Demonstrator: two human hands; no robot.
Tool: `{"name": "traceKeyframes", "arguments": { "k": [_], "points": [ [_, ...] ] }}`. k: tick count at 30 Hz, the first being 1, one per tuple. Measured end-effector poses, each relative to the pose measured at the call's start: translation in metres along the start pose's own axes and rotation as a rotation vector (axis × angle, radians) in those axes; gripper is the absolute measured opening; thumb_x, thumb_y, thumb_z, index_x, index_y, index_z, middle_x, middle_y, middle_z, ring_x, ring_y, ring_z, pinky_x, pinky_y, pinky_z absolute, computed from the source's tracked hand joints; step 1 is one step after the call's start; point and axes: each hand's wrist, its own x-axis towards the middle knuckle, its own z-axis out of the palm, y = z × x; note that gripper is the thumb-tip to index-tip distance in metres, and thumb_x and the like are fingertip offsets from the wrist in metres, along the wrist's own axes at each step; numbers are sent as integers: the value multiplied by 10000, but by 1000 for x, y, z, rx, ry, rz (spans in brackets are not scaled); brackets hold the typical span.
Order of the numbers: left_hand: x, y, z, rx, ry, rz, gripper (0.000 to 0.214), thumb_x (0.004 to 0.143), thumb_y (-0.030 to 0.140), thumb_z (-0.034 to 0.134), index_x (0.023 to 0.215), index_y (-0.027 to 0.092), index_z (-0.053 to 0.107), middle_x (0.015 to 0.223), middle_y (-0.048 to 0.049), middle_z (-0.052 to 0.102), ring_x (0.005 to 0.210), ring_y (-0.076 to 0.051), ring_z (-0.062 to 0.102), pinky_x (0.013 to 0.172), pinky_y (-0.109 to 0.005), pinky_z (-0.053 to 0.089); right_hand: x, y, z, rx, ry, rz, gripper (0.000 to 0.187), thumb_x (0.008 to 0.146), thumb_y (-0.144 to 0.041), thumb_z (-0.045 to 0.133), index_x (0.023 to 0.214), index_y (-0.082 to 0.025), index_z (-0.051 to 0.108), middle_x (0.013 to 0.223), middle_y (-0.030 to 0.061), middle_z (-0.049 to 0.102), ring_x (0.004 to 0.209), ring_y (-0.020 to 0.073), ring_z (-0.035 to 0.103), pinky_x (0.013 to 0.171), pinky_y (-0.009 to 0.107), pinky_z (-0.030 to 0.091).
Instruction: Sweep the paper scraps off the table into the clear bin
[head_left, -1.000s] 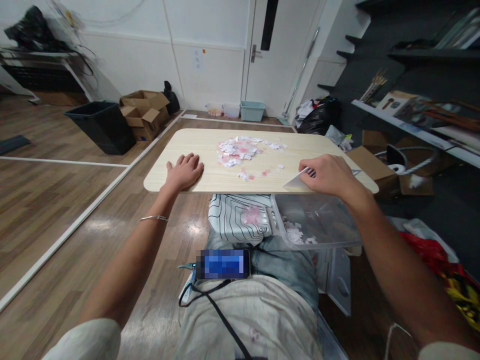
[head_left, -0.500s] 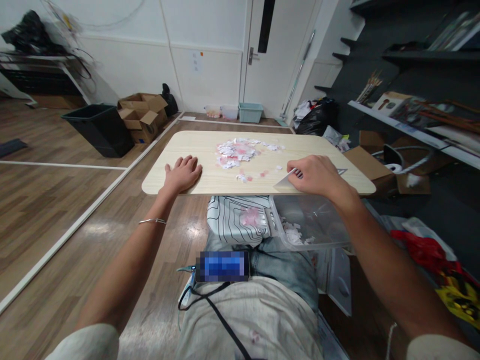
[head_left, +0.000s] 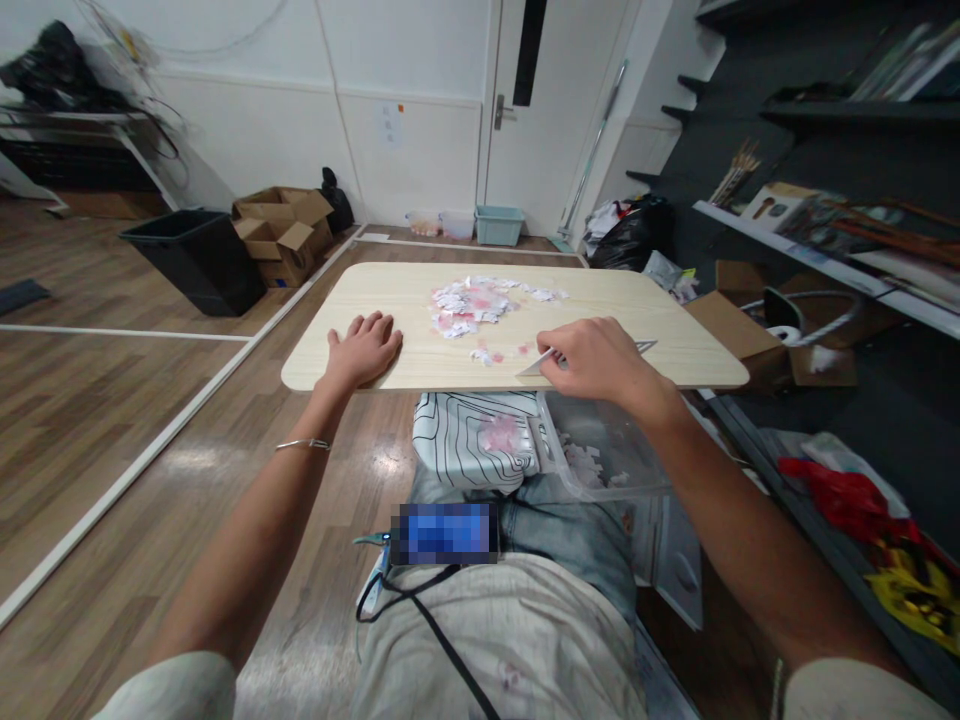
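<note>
My left hand (head_left: 365,348) lies flat on the left part of the pale wooden tabletop (head_left: 390,290), fingers spread. In my right hand (head_left: 596,358) is a grey-white set square (head_left: 646,348), gripped with closed fingers; its pointed front end slants down to the tabletop near the front edge, and my fingers hide its middle. A heap of torn white and pink paper scraps (head_left: 472,300) lies at the middle of the tabletop. A few loose scraps (head_left: 484,355) sit between the heap and the set square's tip.
Below the table's front edge is a clear plastic bin (head_left: 592,492) with paper scraps in it. Beside it, a black-lined patterned cloth (head_left: 450,440) covers my lap. A phone (head_left: 444,533) with a blurred screen rests on me. Cardboard boxes (head_left: 739,325) stand at right, beside shelves.
My right hand has slid left along the tabletop with the set square, closer to the loose scraps. My left hand stays in place on the tabletop.
</note>
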Motion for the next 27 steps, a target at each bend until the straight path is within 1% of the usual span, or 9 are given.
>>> {"name": "traceKeyframes", "arguments": {
  "k": [2, 5, 10, 14, 20, 24, 27],
  "points": [
    [0, 0, 0, 13, -3, -5, 791, 1225, 561, 194, 1847, 263, 581, 2067, -156, 392, 1909, -457, 333, 1468, -885, 317, 0, -1, -1, -3, -16, -1, 351, 1016, -255, 625, 1125, -203, 955, 1047, 140, 942, 873, 267, 750, 745, 405, 287],
    [0, 0, 1, 19, -6, -9, 780, 1230, 565, 194, 1845, 281, 579, 2072, -139, 389, 1915, -436, 326, 1478, -865, 316, 0, -1, -2, 2, -30, 8, 338, 1018, -252, 636, 1124, -205, 953, 1055, 136, 942, 873, 264, 751, 746, 402, 287],
    [0, -1, 2, 15, -1, -5, 781, 1235, 553, 196, 1855, 265, 573, 2069, -151, 391, 1912, -445, 329, 1467, -885, 310, 0, -1, -3, 7, -35, 14, 329, 1013, -242, 639, 1119, -210, 949, 1059, 133, 942, 878, 264, 750, 751, 401, 294],
    [1, 0, 1, 29, -5, -9, 781, 1242, 557, 189, 1856, 263, 574, 2072, -140, 386, 1916, -433, 324, 1475, -866, 318, -3, -4, -4, 26, -37, 1, 319, 1006, -224, 640, 1104, -208, 943, 1076, 134, 945, 893, 262, 754, 757, 398, 304],
    [3, 0, 1, 45, -33, -19, 779, 1256, 540, 191, 1898, 259, 533, 2078, -130, 373, 1922, -432, 323, 1475, -860, 338, 0, -7, -12, 79, -94, -21, 302, 1023, -223, 635, 1056, -214, 935, 1066, 122, 950, 912, 254, 772, 765, 395, 312],
    [4, -1, 5, 79, -25, -28, 757, 1267, 536, 208, 1909, 304, 536, 2073, -109, 388, 1915, -425, 349, 1465, -828, 384, 7, -2, -16, 63, -109, 67, 324, 1060, -237, 622, 1087, -210, 944, 1068, 136, 947, 957, 275, 802, 779, 392, 333],
    [5, -2, 7, 78, -25, -29, 774, 1264, 539, 189, 1915, 290, 525, 2076, -106, 379, 1924, -415, 331, 1472, -826, 374, 11, 4, -15, 28, -108, 165, 358, 1104, -251, 596, 1140, -213, 951, 1127, 154, 952, 1047, 304, 839, 809, 389, 368]
  ]
}}
